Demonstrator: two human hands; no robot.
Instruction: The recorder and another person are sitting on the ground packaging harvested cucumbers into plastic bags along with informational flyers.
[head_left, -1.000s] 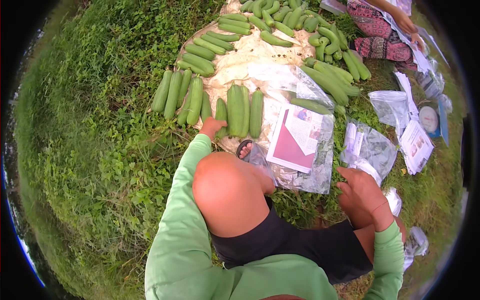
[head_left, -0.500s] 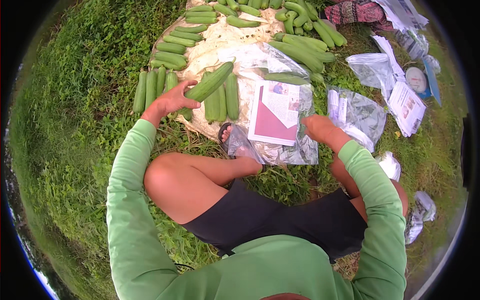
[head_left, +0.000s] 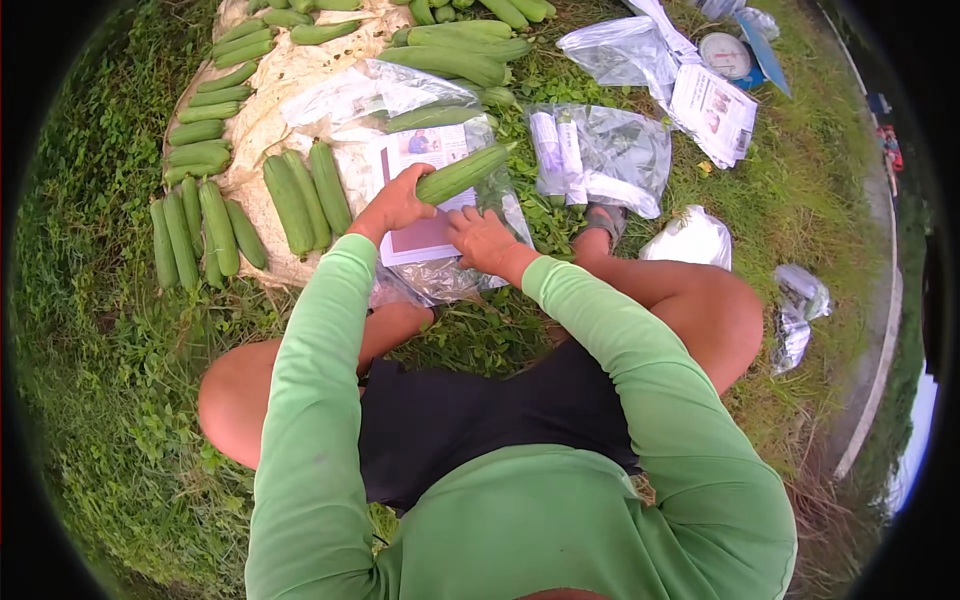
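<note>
My left hand (head_left: 398, 203) is wrapped round the near end of a long green loofah gourd (head_left: 465, 173), which slants up to the right over a sheet of newspaper (head_left: 420, 240). The newspaper has a maroon panel and lies on clear plastic bags (head_left: 455, 282). My right hand (head_left: 482, 240) rests on the right part of the paper, fingers stretched out and holding nothing, just below the gourd. Part of the paper is hidden under both hands and the gourd.
More gourds lie in rows on a cream cloth (head_left: 262, 108). To the right are a clear bag with newspaper-wrapped rolls (head_left: 565, 160), folded newspapers (head_left: 712, 112), a dial scale (head_left: 725, 56) and a white bag (head_left: 690, 240). My bent legs flank the grass in front.
My left hand has carried the gourd rightward from beside the gourd rows to over the newspaper. My right hand has come onto the paper, and the view has shifted right.
</note>
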